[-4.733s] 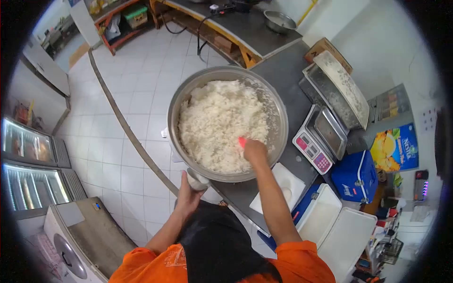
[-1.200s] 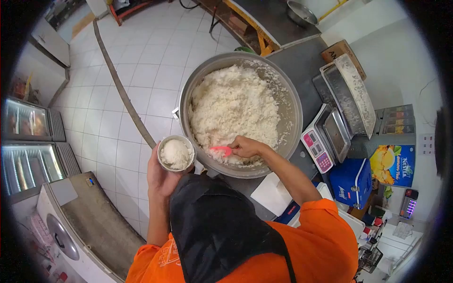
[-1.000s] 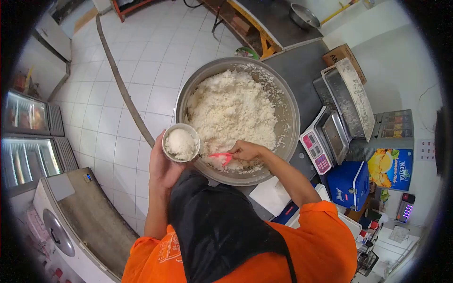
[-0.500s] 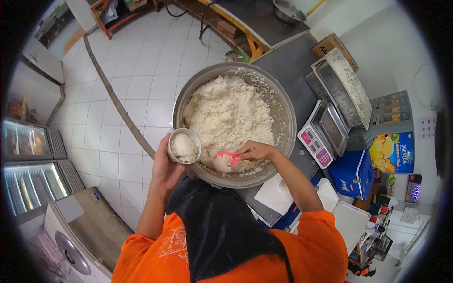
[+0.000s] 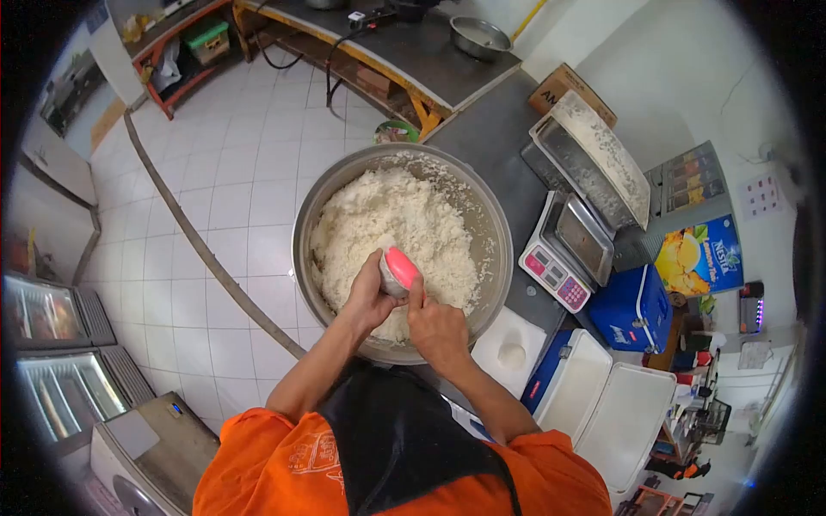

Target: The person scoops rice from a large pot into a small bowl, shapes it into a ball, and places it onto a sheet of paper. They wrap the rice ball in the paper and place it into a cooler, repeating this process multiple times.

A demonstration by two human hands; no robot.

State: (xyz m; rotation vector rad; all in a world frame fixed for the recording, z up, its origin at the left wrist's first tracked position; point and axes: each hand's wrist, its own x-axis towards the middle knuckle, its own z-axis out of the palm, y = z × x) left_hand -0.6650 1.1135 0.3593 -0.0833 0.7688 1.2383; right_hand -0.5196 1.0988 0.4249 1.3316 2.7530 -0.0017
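Observation:
A wide metal pot in front of me holds a large heap of cooked white rice. Above the near part of the rice, my left hand is closed around a small round metal bowl, which is tipped and mostly hidden. My right hand grips a pink rice paddle, index finger stretched along it. The paddle's flat face lies against the mouth of the bowl, so the bowl's contents are largely covered.
A digital scale stands right of the pot, beside a rice-specked metal container. A blue cooler and an open white-lined cooler are nearer me. White paper with a rice mound lies by the pot.
The bowl has moved right from the pot's left rim to over the rice and tipped. The paddle has come up out of the rice and now rests against the bowl. The view has shifted.

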